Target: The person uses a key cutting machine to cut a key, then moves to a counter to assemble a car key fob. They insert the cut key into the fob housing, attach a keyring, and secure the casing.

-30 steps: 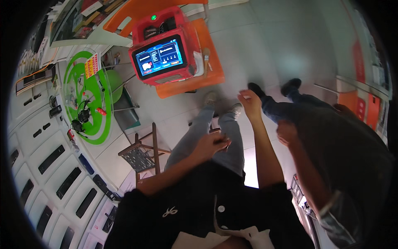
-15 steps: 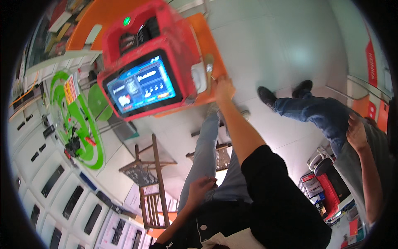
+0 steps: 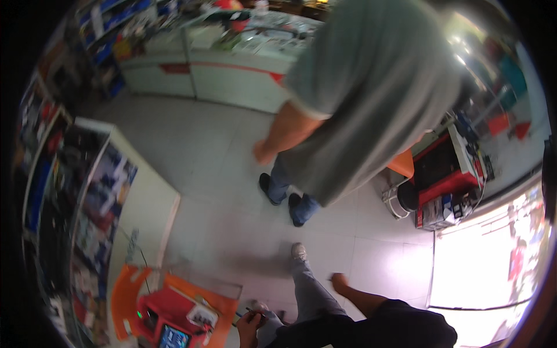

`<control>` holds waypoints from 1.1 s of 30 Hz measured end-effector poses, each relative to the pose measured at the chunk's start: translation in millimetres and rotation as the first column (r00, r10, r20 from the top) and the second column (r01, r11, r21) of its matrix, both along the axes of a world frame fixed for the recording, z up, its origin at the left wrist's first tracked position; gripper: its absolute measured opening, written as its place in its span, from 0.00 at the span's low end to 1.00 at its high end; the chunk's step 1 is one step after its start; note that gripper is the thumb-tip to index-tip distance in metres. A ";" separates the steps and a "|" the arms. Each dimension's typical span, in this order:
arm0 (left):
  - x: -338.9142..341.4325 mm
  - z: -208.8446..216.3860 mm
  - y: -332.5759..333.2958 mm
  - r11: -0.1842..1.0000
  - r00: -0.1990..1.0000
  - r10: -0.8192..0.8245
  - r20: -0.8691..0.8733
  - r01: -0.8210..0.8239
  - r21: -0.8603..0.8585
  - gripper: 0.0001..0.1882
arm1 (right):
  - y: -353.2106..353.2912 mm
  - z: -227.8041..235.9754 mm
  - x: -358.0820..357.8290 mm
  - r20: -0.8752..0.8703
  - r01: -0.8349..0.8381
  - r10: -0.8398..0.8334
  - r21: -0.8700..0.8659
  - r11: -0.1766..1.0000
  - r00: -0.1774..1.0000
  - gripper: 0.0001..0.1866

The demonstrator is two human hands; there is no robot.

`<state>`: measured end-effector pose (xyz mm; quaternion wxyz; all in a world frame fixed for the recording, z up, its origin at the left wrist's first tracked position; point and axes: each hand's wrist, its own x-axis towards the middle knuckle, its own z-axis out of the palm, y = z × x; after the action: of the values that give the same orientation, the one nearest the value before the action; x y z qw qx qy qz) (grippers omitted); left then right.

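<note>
My left hand is low in the picture, just right of an orange board. Its fingers are closed round something small and dark that I cannot make out. On the board sits a red-cased device with a lit screen, a carry handle and a green light; the lower edge cuts it off. My right hand hangs over the floor, apart from everything. It looks curled, slightly blurred, and nothing shows in it.
A person in a grey shirt stands ahead, back mostly turned. White display counters run behind. Stocked shelves with a pale side panel stand left. A round stool, boxes and a bright doorway lie right.
My view has swung round. The red device now appears at the lower left instead of the upper left. My right hand has come off the orange board. The other person now appears ahead.
</note>
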<state>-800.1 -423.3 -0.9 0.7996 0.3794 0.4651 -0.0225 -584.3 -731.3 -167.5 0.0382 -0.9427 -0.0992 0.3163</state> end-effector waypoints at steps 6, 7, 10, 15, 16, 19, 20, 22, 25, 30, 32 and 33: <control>187.7 35.3 22.1 0.981 0.984 -0.175 -0.025 0.177 0.081 0.08 | -114.9 43.3 60.5 -0.314 0.127 -0.195 -0.223 0.966 0.929 0.11; 215.8 41.0 20.5 0.987 0.990 -0.141 -0.003 0.141 0.079 0.08 | -107.3 45.7 69.0 -0.360 0.107 -0.182 -0.218 0.970 0.915 0.11; 276.5 60.1 30.4 0.987 0.987 -0.121 0.102 0.110 0.113 0.08 | -83.0 58.6 118.4 -0.503 -0.075 -0.047 -0.220 0.973 0.863 0.12; 343.2 68.7 91.7 0.990 0.995 0.013 0.101 -0.027 0.137 0.09 | -36.8 83.4 250.9 0.007 0.158 -0.158 -0.035 0.987 0.987 0.07; 354.0 68.5 112.4 0.985 0.988 0.069 0.141 -0.090 0.148 0.08 | -10.6 83.1 275.5 0.040 0.073 -0.076 0.070 0.995 0.996 0.07; 390.6 68.1 189.7 0.952 0.947 0.188 0.259 -0.241 0.190 0.06 | 85.4 89.1 327.0 -0.026 0.179 -0.180 0.304 0.936 0.983 0.07; 403.3 70.0 219.2 0.935 0.925 0.216 0.314 -0.288 0.205 0.06 | 120.4 94.9 341.2 0.003 0.142 -0.157 0.410 0.901 0.988 0.07; 432.3 79.1 282.2 0.934 0.915 0.235 0.327 -0.306 0.186 0.06 | 197.6 109.6 367.7 0.012 0.134 -0.162 0.507 0.851 0.987 0.07; 477.5 102.0 378.0 0.943 0.910 0.199 0.363 -0.279 0.182 0.07 | 324.0 135.3 393.7 -0.055 0.237 -0.247 0.542 0.807 0.967 0.06; 557.2 136.8 505.8 0.961 0.898 0.093 0.429 -0.194 0.197 0.07 | 520.4 178.3 450.4 0.011 -0.024 0.022 0.551 0.834 1.000 0.07; 589.8 142.8 544.2 0.967 0.899 0.044 0.436 -0.149 0.209 0.07 | 578.8 194.5 475.7 -0.001 -0.023 0.032 0.671 0.741 0.999 0.07; 607.0 143.5 559.3 0.970 0.898 0.012 0.440 -0.117 0.212 0.07 | 602.8 201.6 490.3 -0.003 -0.016 0.026 0.709 0.705 1.000 0.07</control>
<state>-193.1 136.0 142.6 0.8332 0.4503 0.2866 0.1443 -94.0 -128.5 34.0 0.3944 -0.8525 -0.2237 0.2602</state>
